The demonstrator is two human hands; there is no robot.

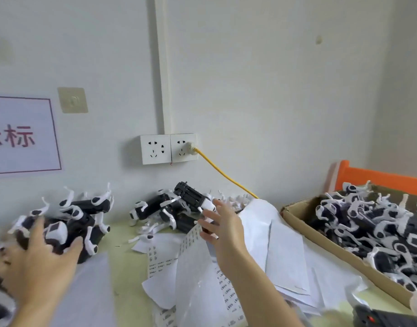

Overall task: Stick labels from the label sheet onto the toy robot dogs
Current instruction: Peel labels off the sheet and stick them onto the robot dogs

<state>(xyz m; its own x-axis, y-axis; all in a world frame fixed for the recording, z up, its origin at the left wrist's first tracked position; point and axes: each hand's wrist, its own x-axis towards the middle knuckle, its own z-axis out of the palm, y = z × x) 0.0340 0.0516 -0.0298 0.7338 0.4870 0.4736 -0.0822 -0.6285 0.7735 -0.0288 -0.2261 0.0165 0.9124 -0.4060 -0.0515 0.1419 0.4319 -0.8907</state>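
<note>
Black-and-white toy robot dogs lie in three groups: a left pile (84,208), a middle pile (160,208) by the wall, and a cardboard box (294,215) full of them on the right. My left hand (35,263) grips one dog (56,232) at the front of the left pile, thumb under it and fingers over it; the hand is blurred. My right hand (223,223) is spread open in the air, fingertips next to a tilted dog (193,197) on top of the middle pile. Label sheets (191,239) with small printed labels lie under that hand.
Loose white backing papers (280,244) cover the table's middle. A yellow cable (221,173) runs from the wall socket (184,148) down behind the papers. An orange crate (377,178) stands behind the box. A dark device with a red light (377,318) sits at the lower right.
</note>
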